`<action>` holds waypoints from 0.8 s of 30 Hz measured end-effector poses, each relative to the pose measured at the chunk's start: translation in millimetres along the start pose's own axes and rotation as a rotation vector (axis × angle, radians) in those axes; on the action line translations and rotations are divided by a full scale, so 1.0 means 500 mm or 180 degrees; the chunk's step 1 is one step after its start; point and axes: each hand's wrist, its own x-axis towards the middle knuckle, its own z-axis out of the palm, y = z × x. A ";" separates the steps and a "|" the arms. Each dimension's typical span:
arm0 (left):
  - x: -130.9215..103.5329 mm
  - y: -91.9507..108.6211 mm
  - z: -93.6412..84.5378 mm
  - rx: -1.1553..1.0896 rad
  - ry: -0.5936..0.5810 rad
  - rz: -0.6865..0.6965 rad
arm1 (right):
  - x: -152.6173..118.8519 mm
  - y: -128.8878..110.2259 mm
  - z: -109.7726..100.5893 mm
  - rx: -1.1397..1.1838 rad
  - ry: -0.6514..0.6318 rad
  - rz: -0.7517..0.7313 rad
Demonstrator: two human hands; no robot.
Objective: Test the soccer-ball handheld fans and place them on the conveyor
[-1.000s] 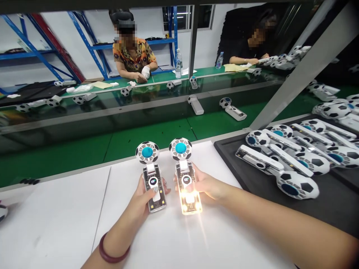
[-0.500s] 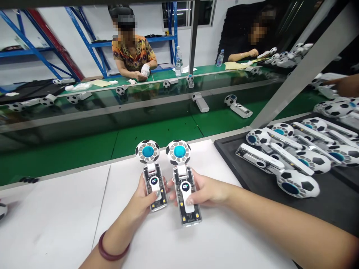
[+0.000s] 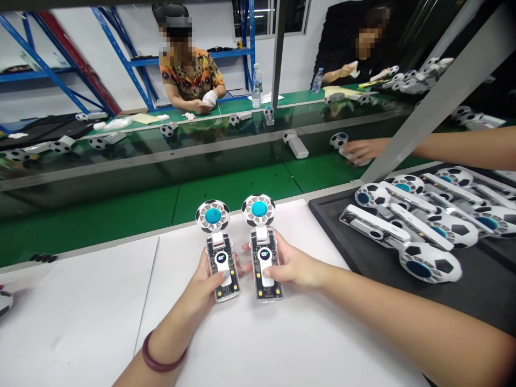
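Two handheld fans with soccer-ball heads and clear bodies are held side by side above the white tabletop (image 3: 92, 301). My left hand (image 3: 207, 282) is closed round the left fan (image 3: 221, 263), its thumb on the white strip below a small lit display reading 100. My right hand (image 3: 290, 266) grips the right fan (image 3: 265, 258) in the same way, thumb on its strip, display also lit. Both heads point away from me, with blue centres facing up. The fingers behind the bodies are partly hidden.
A black tray (image 3: 330, 231) at the right holds several fans. Beyond the table, a green conveyor (image 3: 226, 188) carries more fans. Another person's hand (image 3: 365, 150) touches one there. A slanted metal post (image 3: 435, 102) stands at right. Two people sit across.
My right hand has raised its fan slightly away from me and straightened it. Another person's arm has reached in from the right to a fan on the conveyor. Fans on the conveyor have shifted.
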 end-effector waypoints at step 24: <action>-0.008 -0.007 0.003 -0.0221 -0.0426 0.0003 | -0.010 -0.017 0.003 -0.0528 -0.0592 -0.0210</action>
